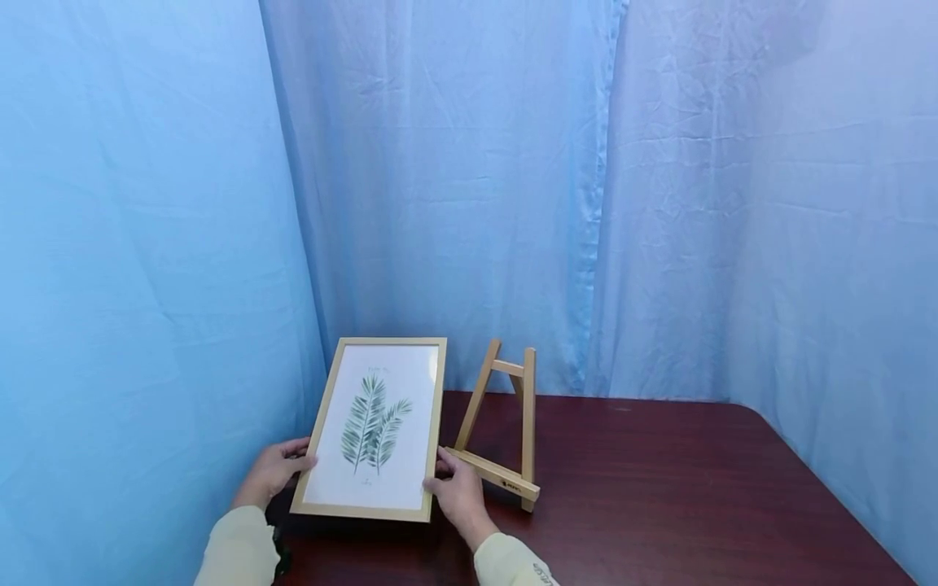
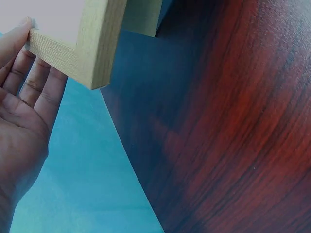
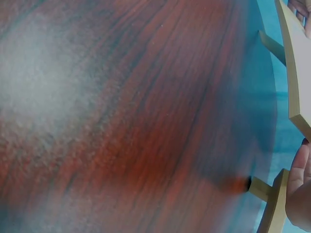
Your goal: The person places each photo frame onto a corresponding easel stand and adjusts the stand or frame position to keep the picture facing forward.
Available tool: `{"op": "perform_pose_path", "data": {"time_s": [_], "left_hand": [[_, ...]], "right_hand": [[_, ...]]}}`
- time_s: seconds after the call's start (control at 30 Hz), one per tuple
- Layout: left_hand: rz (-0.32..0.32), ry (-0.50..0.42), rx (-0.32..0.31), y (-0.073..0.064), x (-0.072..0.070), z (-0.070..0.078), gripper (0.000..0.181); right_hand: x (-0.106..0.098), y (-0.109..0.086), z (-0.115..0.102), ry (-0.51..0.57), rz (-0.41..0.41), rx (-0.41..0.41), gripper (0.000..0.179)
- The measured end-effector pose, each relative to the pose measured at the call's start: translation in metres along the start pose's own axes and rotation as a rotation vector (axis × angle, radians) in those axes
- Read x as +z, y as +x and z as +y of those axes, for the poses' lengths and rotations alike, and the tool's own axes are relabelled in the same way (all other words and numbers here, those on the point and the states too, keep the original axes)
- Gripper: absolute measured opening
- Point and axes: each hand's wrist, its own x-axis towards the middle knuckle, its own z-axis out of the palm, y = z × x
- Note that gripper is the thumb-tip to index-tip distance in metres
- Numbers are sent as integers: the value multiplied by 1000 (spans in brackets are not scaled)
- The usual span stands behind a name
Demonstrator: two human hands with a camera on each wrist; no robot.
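Note:
Both hands hold a framed picture (image 1: 374, 435) of green palm leaves, tilted back above the dark table. My left hand (image 1: 274, 472) grips its left side near the lower corner, thumb on the front. In the left wrist view the thumb lies over the wooden frame (image 2: 95, 48) and the fingers are behind it. My right hand (image 1: 462, 495) pinches the lower right side, thumb on the front. Right of it, a small wooden easel (image 1: 528, 423) stands on the table, its ledge close to the right hand.
The reddish-brown table (image 1: 659, 480) extends to the right, with a rounded far corner. Blue curtains (image 1: 454, 203) hang behind it and along both sides. A flat prop (image 3: 273, 47) juts out behind the picture in the right wrist view.

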Motion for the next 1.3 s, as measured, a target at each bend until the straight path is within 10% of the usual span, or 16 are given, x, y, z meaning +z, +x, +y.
{"op": "perform_pose_path", "data": {"time_s": [1.3], "left_hand": [[20, -104, 79, 3, 0, 26, 53]], "right_hand": [[-14, 10, -24, 165, -20, 43, 59]]}}
